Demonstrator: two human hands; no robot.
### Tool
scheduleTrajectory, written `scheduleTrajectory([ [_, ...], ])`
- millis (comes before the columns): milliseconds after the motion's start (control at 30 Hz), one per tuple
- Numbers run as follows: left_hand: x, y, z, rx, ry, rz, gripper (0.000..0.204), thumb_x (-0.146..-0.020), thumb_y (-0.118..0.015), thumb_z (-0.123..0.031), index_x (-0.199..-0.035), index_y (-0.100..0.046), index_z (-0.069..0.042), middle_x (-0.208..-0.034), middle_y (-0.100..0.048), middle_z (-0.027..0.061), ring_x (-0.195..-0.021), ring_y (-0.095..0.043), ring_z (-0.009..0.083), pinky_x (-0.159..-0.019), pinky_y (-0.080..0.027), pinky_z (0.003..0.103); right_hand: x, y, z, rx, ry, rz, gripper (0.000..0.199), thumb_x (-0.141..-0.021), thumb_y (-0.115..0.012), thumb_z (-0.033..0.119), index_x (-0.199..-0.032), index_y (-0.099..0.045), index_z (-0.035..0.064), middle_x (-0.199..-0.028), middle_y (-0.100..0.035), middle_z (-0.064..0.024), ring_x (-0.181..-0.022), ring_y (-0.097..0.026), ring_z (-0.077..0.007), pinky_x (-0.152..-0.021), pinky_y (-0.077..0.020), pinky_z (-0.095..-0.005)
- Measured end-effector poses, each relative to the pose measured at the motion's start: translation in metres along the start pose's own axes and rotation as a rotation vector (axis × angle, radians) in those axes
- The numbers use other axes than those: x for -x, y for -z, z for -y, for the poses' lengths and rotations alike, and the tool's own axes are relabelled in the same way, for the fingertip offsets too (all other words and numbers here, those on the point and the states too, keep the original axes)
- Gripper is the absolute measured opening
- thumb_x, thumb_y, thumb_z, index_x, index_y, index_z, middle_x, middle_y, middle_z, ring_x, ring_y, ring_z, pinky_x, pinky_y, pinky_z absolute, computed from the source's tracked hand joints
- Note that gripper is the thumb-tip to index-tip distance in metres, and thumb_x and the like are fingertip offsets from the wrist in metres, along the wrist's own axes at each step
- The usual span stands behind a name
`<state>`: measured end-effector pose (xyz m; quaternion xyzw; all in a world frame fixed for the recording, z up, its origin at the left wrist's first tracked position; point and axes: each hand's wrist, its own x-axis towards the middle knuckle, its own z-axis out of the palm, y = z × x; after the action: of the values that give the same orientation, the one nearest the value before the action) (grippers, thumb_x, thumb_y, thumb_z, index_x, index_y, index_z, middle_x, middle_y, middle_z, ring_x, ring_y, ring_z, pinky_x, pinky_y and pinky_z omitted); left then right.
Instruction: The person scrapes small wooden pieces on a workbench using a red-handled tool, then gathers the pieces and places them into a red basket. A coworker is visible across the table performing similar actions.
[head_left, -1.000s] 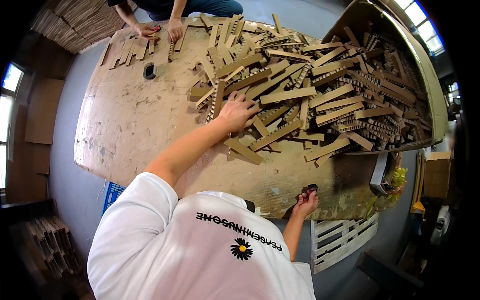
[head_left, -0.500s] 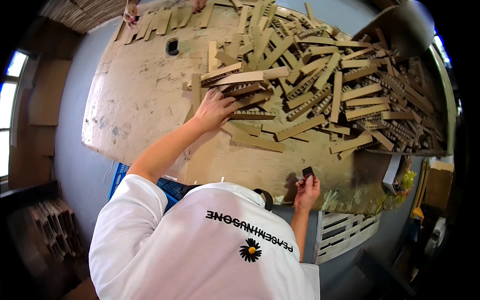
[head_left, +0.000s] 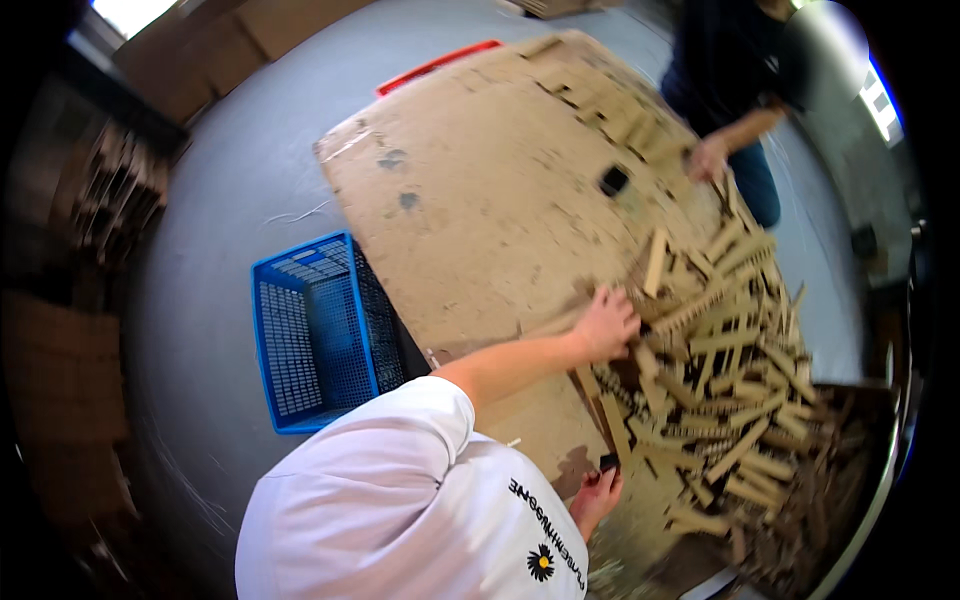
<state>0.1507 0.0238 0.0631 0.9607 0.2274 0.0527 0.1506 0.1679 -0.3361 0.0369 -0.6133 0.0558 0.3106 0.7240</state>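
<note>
My left hand (head_left: 607,325) is at the near-left edge of a heap of cardboard strips (head_left: 745,375), fingers bent downward and touching strips. Blur and the hand itself hide whether it grips one. My right hand (head_left: 596,497) is low over the table's near edge, its thumb and fingers closed on a small black block (head_left: 608,462). The strips have a ridged, honeycomb-like core and lie crosswise over each other.
A worn brown table (head_left: 470,220) bears the heap and another dark square block (head_left: 613,180). Strips lie in a row (head_left: 620,115) along its far side. A co-worker's hand (head_left: 708,160) reaches in there. On the floor at left is a blue plastic basket (head_left: 262,340).
My view has swung left, bringing the whole blue basket and more of the co-worker into sight. My left hand stays at the heap; my right still holds the black block.
</note>
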Motion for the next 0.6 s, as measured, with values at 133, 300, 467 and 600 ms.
scheduleTrajectory([
  [133,0.046,-0.046,0.028,-0.108,-0.150,-0.201,0.042,-0.095,-0.066,-0.029,-0.134,-0.065,-0.016,-0.131,-0.063,0.0126,-0.145,-0.042,0.0419,-0.117,-0.032,0.069,-0.011,-0.027,0.007,0.046,-0.131,0.143,0.025,-0.108,-0.064,0.014,-0.129,-0.059,0.0037,-0.107,-0.066,-0.0072,-0.080,-0.063,-0.0169,-0.072,-0.0563,-0.0329],
  [300,0.065,-0.036,0.065,-0.033,-0.125,-0.092,0.043,-0.093,-0.065,-0.019,-0.136,-0.065,-0.018,-0.136,-0.063,0.0116,-0.145,-0.044,0.0407,-0.117,-0.038,0.060,-0.028,-0.079,-0.010,0.211,-0.169,0.408,0.028,-0.103,-0.067,0.007,-0.130,-0.063,-0.0011,-0.113,-0.069,-0.0093,-0.089,-0.068,-0.0185,-0.078,-0.0584,-0.0319],
  [467,0.058,0.006,0.079,0.255,0.145,-0.208,0.017,-0.086,-0.070,-0.015,-0.102,-0.076,-0.015,-0.108,-0.075,0.0095,-0.102,-0.070,0.0348,-0.080,-0.060,0.044,-0.042,-0.130,-0.041,0.571,-0.098,0.577,0.020,-0.100,-0.071,0.004,-0.119,-0.072,0.0000,-0.106,-0.075,-0.0087,-0.095,-0.070,-0.0165,-0.083,-0.0560,-0.0290],
  [600,0.060,0.029,0.105,0.761,0.404,-0.087,0.032,-0.088,-0.079,-0.026,-0.117,-0.075,-0.014,-0.097,-0.077,0.0123,-0.087,-0.072,0.0312,-0.076,-0.058,0.041,-0.044,-0.186,-0.041,0.536,-0.118,0.848,0.021,-0.095,-0.072,0.003,-0.116,-0.075,0.0007,-0.108,-0.075,-0.0024,-0.099,-0.067,-0.0121,-0.092,-0.0520,-0.0275],
])
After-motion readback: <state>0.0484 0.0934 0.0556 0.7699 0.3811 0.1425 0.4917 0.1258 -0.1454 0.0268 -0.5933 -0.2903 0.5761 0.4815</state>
